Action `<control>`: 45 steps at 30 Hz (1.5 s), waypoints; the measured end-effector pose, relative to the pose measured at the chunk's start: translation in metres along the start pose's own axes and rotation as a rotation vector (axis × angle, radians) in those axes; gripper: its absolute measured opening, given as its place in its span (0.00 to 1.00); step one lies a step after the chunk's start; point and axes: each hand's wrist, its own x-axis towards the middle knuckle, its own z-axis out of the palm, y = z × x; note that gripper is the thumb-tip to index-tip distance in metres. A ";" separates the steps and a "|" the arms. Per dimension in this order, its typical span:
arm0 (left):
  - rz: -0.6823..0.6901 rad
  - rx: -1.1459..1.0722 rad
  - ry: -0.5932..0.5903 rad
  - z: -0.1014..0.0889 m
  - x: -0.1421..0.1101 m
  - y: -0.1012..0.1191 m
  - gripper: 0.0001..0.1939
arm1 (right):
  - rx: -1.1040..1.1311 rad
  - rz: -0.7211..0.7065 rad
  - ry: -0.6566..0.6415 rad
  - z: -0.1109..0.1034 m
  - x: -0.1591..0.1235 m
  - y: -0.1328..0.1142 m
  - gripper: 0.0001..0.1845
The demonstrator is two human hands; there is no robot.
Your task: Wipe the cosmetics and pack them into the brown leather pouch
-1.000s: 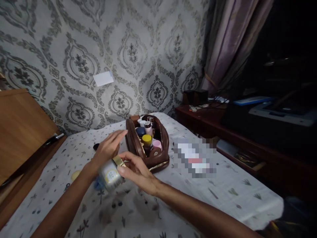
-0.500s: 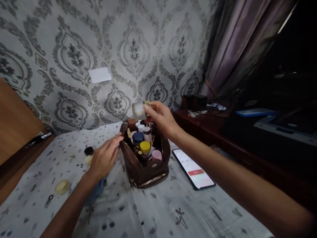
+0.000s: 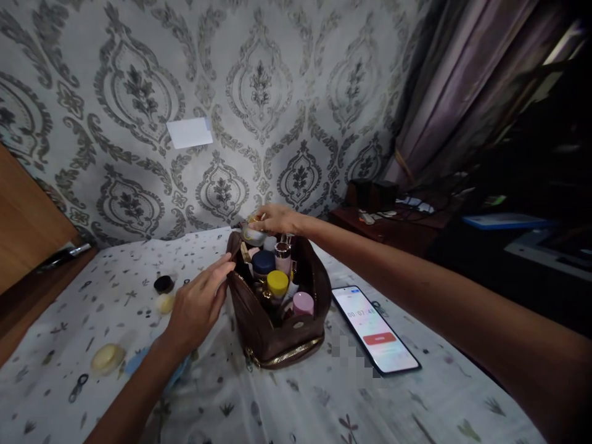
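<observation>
"So, what lies nearest?"

"On the patterned cloth (image 3: 277, 419), a pale blue thing (image 3: 139, 361), partly hidden, and just beside it a cream round piece (image 3: 107, 359). Over to the right, a phone (image 3: 377, 330) lies face up. A smaller cream piece (image 3: 165, 303) and a black round piece (image 3: 163, 283) sit farther back."

"And the hands?"

"The left hand (image 3: 197, 308) has its fingers stretched and close together, tips at the left rim of a brown bag (image 3: 259, 333); whether it pinches the rim or merely rests there, I cannot tell. Farther off, the right hand (image 3: 276, 219) has its fingers closed on a squat jar (image 3: 254, 234) with a gold lid."

"How far along is it?"

"Partway, I'd judge. The bag gapes open and is well filled: a pink lid (image 3: 303, 303), a yellow lid (image 3: 277, 283), a navy lid (image 3: 263, 262), a bottle (image 3: 283, 262) with a shiny cap. The squat jar is at the bag's far left corner, not yet let go. Whether the loose pieces belong inside, I can't say."

"Which way do they point?"

"The bag's long axis runs toward the wall (image 3: 296, 117), slanting slightly left, its gold-zipped end facing near. The jar seems roughly upright, lid up; it's too squat and too covered to read a long axis."
</observation>
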 end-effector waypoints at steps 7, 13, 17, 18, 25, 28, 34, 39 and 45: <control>-0.011 -0.003 -0.002 0.001 -0.001 0.001 0.19 | 0.040 -0.007 -0.107 0.003 0.011 0.008 0.20; -0.015 0.024 -0.029 -0.004 0.000 0.004 0.17 | -0.126 -0.014 -0.137 0.002 0.015 0.004 0.24; -0.006 0.038 -0.032 -0.007 0.000 0.004 0.17 | -0.302 -0.061 -0.130 0.003 0.013 -0.008 0.21; -0.004 0.042 -0.034 -0.007 0.000 0.004 0.17 | -0.340 -0.066 -0.131 0.004 0.012 -0.010 0.20; -0.001 0.044 -0.051 -0.010 -0.001 0.002 0.17 | -0.451 -0.101 -0.149 0.016 0.000 -0.016 0.23; -0.019 0.026 -0.056 -0.009 0.000 0.002 0.18 | -0.443 -0.161 -0.154 0.023 -0.003 -0.018 0.28; -0.046 -0.022 -0.066 -0.006 -0.001 0.003 0.19 | -0.434 -0.207 -0.155 0.019 -0.002 -0.016 0.21; -0.039 -0.013 -0.064 -0.007 -0.002 0.003 0.20 | -0.436 -0.165 -0.043 0.004 -0.011 -0.007 0.17; -0.022 -0.024 -0.041 -0.010 0.000 0.001 0.19 | -0.254 -0.229 0.174 -0.008 -0.057 0.007 0.14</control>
